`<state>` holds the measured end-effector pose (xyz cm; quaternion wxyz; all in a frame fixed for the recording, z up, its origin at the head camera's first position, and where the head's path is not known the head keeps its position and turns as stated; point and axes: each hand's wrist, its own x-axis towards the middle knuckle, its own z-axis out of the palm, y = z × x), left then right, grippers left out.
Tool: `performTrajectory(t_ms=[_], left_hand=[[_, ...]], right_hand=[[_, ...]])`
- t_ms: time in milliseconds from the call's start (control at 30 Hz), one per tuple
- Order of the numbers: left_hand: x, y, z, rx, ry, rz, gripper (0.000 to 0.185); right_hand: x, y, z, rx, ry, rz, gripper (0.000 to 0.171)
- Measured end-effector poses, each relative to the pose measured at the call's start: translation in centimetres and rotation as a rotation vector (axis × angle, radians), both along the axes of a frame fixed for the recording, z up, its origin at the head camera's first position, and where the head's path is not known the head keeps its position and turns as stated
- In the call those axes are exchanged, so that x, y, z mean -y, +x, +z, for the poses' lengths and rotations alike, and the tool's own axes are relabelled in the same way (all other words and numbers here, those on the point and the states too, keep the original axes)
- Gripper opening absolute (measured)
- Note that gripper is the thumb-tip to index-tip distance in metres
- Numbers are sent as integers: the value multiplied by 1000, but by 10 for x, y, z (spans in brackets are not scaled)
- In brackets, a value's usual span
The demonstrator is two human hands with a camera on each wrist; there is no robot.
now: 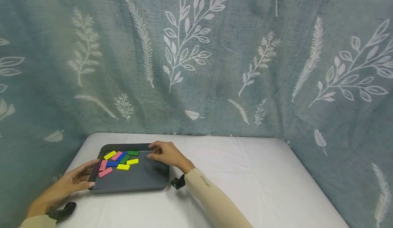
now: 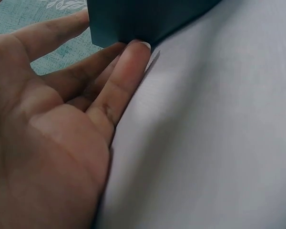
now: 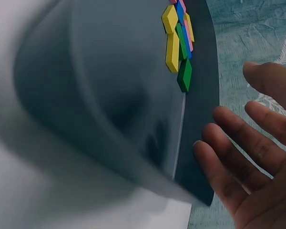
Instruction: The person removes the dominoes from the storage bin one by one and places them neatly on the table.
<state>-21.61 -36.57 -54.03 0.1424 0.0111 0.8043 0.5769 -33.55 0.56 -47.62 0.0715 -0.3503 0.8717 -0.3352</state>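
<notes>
Lowest in the head view, the left hand lies with straight, relaxed fingers touching the near-left corner of the dark grey tray, gripping nothing. Up and right of it, the right hand rests over the tray's far right rim, fingers loosely spread and empty. Coloured blocks lie jumbled flat in the tray's far left part, at lower left of the frame. Judging from this, both hands are only placed at the tray; the blocks look untouched, so handling them remains.
</notes>
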Motion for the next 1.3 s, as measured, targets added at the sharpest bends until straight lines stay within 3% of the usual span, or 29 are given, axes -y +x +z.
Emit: performTrajectory(t_ms=[367, 700, 900, 1167, 1300], left_hand=[[1, 0, 3, -18, 16, -1, 90], [5, 1, 1, -10, 38, -3, 88], [3, -1, 3, 10, 36, 16, 92], [4, 0, 3, 13, 58, 19, 92], [4, 0, 5, 15, 52, 26, 94]], right_hand=[[34, -6, -7, 110, 31, 34, 41], [56, -4, -15, 91, 119, 47, 33], [63, -8, -21, 94, 152, -20, 32], [65, -8, -22, 110, 156, 2, 10], [66, -9, -22, 104, 163, -15, 17]])
